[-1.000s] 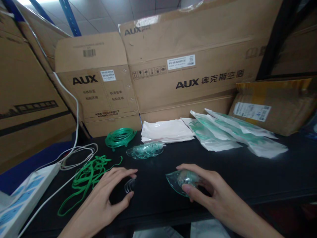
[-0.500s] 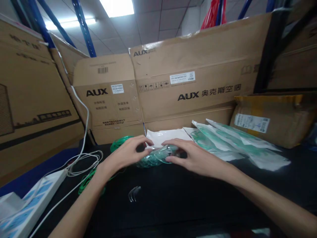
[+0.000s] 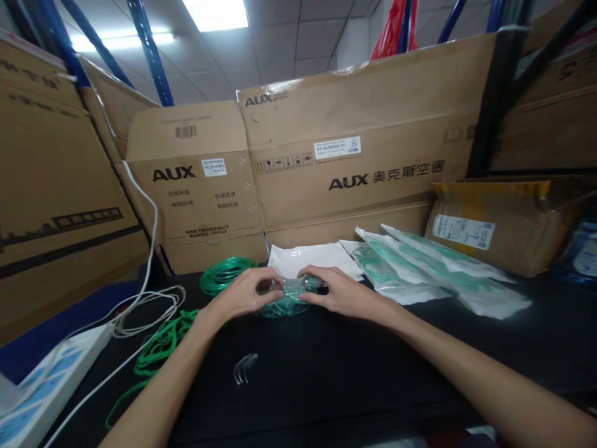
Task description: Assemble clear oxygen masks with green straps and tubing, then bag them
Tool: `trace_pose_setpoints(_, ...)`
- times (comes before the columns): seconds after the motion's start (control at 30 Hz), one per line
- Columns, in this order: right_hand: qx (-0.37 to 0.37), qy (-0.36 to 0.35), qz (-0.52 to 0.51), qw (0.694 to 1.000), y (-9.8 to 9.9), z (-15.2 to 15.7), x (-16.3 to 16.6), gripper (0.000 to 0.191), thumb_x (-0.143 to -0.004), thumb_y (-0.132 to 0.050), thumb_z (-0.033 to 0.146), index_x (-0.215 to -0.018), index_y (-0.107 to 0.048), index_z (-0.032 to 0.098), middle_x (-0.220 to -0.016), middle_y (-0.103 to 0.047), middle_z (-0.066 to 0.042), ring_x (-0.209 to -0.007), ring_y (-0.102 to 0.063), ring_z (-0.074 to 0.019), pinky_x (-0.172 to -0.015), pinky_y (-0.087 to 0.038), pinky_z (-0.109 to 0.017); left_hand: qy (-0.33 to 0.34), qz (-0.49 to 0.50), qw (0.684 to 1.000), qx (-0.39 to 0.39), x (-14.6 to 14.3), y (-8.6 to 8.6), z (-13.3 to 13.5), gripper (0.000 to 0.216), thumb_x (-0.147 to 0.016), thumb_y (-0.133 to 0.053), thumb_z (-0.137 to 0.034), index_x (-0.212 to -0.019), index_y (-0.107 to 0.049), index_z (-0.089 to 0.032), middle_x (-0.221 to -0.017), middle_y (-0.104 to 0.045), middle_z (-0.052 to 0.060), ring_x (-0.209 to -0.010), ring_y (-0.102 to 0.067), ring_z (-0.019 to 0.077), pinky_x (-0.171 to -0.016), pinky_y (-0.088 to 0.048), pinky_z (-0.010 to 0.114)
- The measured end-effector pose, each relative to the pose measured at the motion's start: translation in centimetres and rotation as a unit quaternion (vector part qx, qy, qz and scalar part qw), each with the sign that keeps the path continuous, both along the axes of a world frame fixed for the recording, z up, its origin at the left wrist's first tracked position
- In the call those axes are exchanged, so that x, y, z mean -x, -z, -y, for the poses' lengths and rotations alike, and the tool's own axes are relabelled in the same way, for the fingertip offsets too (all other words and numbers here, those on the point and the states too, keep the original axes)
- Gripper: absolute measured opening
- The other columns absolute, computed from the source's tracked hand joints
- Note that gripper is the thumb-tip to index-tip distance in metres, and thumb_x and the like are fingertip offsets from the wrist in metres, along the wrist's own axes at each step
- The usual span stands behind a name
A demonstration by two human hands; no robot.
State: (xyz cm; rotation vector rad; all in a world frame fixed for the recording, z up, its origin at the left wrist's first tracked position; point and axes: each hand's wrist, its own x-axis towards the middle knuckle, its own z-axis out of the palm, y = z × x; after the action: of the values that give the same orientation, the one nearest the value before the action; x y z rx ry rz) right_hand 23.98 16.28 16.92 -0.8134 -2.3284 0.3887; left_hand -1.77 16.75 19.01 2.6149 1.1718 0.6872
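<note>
Fingers and thumb of my left hand (image 3: 249, 291) curl round the left end of a clear pale-green plastic piece with coiled tubing (image 3: 285, 305), just above the black table. My right hand (image 3: 336, 294) grips its right end the same way, thumb below and fingers above. Parts of the piece are hidden by the fingers. Behind my left wrist lies a darker coil of green tubing (image 3: 222, 275). Green elastic straps (image 3: 161, 348) lie in a loose heap beside my left forearm. Small clear curved pieces (image 3: 245, 369) rest on the table nearer me.
Behind my hands lies a white pouch (image 3: 305, 256). Several sealed packets (image 3: 410, 264) with green contents overlap to its right, before a taped carton (image 3: 494, 218). A power strip (image 3: 60, 379) and white cable (image 3: 152, 249) occupy the left. Large cardboard panels (image 3: 298, 193) wall the back.
The view has shifted slightly to the right. Both hands keep hold of the clear plastic piece and tubing. More of the green straps shows beside my left forearm.
</note>
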Motion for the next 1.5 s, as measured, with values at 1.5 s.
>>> trace_pose_setpoints(1.5,0.076,-0.011,0.139,0.987,-1.6,-0.2,-1.8,0.045,-0.086,-0.073,0.042,-0.124,-0.06,0.021,-0.113,-0.072,-0.01,-0.1,-0.067,-0.0275,-0.085,-0.048,-0.033,0.037,0.022,0.999,0.007,-0.5,1.2,-1.1,0.027,-0.097,-0.062,-0.042,-0.105,-0.076,-0.021,-0.102,-0.075,0.004,-0.095,-0.067,0.021,-0.086,-0.046,0.029)
